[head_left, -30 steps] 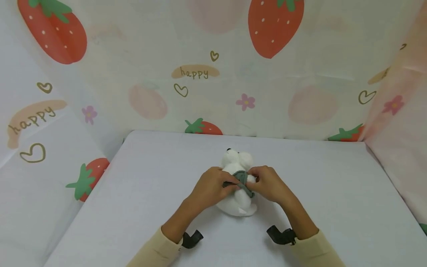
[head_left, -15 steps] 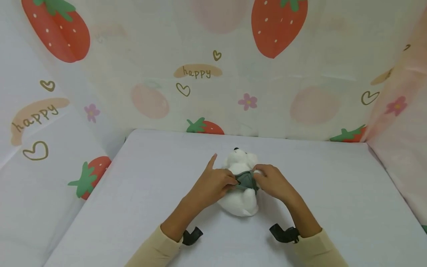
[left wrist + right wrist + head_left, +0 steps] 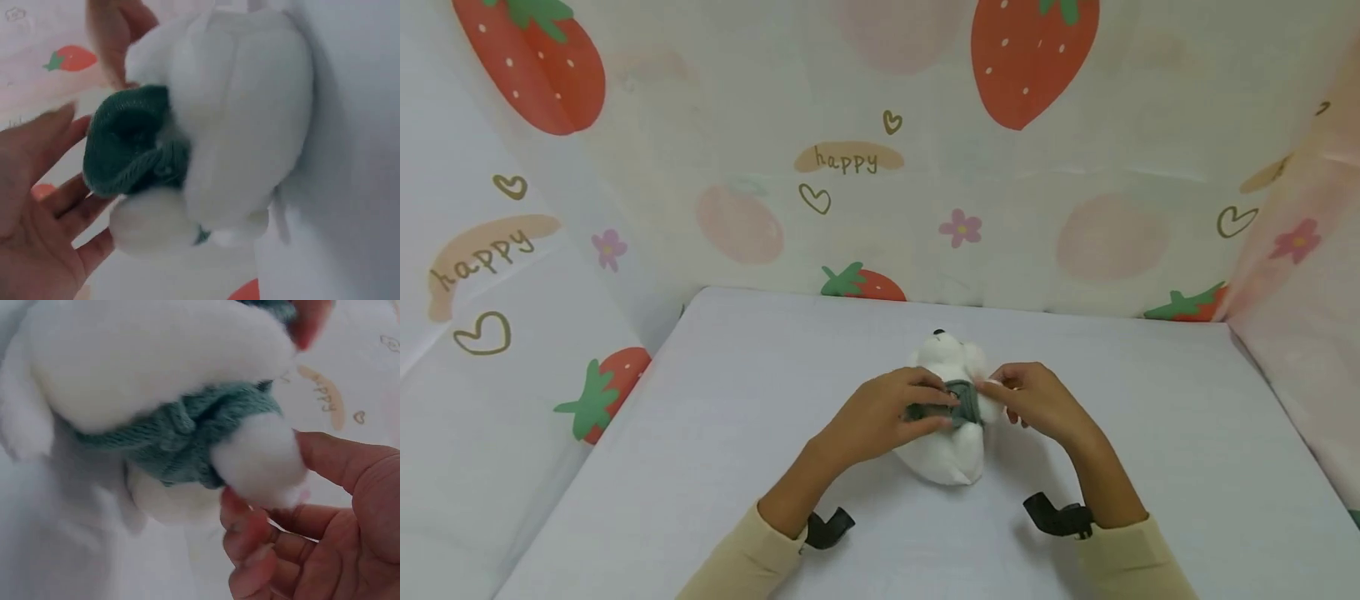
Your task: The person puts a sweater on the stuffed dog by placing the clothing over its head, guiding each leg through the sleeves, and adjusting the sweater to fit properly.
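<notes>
A white plush animal with a black nose stands on the table, wearing a green knitted garment. My left hand is at its left side, fingers extended over the garment's front. In the left wrist view the garment bulges out beside that hand's spread fingers, and a white paw is just below. My right hand holds the plush's right-side paw between thumb and fingers, close to the garment's edge. The left hand covers part of the plush's body in the head view.
A white table spreads around the plush, its far edge against a patterned cloth backdrop with strawberries. Similar cloth hangs at both sides. A black wrist camera mount sits under the left wrist, another under the right.
The plush shifts slightly right and turns. My left hand goes from pinching the garment to extended fingers over it; my right hand moves outward, off the garment's edge and onto the paw.
</notes>
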Demonstrator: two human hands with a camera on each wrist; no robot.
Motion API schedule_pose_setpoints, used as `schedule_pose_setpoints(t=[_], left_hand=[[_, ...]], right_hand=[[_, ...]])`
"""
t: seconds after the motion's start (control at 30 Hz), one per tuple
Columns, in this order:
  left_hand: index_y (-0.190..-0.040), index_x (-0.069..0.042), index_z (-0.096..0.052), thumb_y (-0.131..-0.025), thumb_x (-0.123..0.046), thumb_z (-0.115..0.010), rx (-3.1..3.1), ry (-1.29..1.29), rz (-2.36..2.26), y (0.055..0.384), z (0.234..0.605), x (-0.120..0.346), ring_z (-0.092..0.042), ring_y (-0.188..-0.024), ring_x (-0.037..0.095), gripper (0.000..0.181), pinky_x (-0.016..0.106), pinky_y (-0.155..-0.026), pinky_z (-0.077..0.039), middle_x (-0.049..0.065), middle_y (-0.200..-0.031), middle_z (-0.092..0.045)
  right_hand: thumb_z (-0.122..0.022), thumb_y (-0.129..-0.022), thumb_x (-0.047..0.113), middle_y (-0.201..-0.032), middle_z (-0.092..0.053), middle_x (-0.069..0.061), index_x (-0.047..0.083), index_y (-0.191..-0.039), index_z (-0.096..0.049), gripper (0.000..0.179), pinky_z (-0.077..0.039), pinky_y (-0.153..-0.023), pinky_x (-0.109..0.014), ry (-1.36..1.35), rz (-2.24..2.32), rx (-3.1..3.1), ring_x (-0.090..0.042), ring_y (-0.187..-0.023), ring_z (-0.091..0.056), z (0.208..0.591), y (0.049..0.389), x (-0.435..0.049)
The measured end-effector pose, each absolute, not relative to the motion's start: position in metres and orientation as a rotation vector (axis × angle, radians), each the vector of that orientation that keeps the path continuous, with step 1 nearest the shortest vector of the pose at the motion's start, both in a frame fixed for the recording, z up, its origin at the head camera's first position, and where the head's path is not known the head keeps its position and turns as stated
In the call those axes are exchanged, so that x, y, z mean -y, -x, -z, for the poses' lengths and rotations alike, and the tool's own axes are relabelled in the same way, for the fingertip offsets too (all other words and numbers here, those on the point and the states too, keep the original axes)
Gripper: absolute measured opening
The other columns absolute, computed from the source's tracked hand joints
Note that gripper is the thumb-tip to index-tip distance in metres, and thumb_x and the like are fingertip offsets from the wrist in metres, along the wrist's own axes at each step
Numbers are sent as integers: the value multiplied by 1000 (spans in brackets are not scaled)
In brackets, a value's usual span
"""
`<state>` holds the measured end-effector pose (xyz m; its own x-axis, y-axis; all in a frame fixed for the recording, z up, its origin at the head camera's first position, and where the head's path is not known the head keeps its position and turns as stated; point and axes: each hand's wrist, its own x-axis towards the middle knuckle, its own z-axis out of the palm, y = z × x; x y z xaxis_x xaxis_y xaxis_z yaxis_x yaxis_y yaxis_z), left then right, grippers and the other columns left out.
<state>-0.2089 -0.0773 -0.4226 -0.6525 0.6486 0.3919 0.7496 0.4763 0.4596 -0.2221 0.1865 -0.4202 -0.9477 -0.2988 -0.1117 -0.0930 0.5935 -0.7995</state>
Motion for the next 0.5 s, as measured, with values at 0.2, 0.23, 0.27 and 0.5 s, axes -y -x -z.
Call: schedule_pose_setpoints(t=[0.2, 0.23, 0.27, 0.5], left_hand=[[-123, -16, -74, -101, -20, -65, 2513, 867, 1486, 231, 433, 95, -65, -107, 14, 24, 40, -88, -55, -5, -119, -70], [-125, -15, -73, -102, -20, -63, 2537, 831, 1588, 236, 439, 99, -66, -106, 15, 25, 40, -87, -56, -3, -119, -71], [-126, -13, -72, -103, -20, -62, 2563, 801, 1694, 240, 445, 101, -66, -106, 16, 26, 39, -86, -57, -1, -120, -71], [-130, -8, -69, -103, -13, -61, 2625, 728, 2159, 257, 472, 107, -65, -114, 17, 29, 30, -85, -55, 7, -128, -69]], right_hand=[[-70, -97, 22, -99, -70, -6, 8, -103, -74, 15, -53, -66, -40, 451, 1295, -2611, -26, -82, -63, 419, 224, -195], [-70, -97, 19, -103, -70, -6, 9, -105, -74, 13, -53, -70, -40, 471, 1301, -2626, -25, -88, -63, 420, 225, -194], [-69, -97, 15, -107, -71, -5, 10, -107, -74, 12, -53, -74, -41, 490, 1310, -2642, -26, -94, -63, 421, 225, -193], [-64, -100, 18, -114, -72, -1, 14, -115, -74, 18, -50, -90, -43, 559, 1357, -2625, -24, -111, -62, 430, 228, -184]])
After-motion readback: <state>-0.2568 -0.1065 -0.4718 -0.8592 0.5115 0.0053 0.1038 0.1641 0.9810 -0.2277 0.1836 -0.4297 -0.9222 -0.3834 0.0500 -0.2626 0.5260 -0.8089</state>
